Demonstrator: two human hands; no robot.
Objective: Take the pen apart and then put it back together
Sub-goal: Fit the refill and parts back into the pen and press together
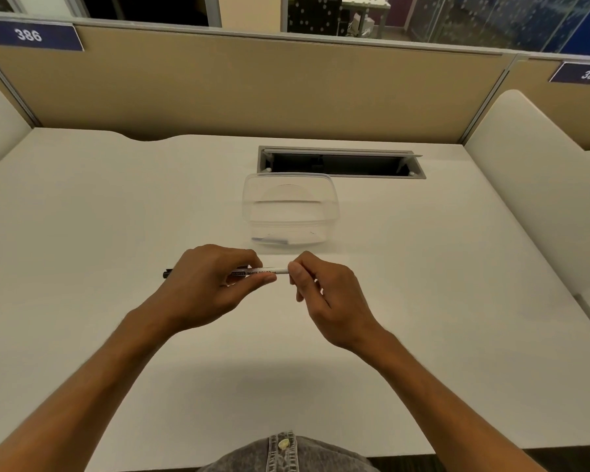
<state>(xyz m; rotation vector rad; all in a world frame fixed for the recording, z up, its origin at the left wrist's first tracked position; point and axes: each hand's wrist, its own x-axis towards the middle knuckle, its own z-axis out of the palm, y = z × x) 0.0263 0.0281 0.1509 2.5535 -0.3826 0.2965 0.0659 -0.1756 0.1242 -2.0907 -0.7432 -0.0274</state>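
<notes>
White pen [264, 271] gripped by both hands: left [205, 284], right [324, 294] | right end hidden, possibly capped

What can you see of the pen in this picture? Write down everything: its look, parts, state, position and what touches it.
The pen is a slim whiteboard marker with a white, plastic-looking barrel printed with dark lettering and a black end poking out on the left. It is held level, lengthwise left to right, above the white desk in front of a clear plastic container. The left hand wraps its middle; the right hand pinches its right end, hiding it. Whether any part is off cannot be told.
</notes>
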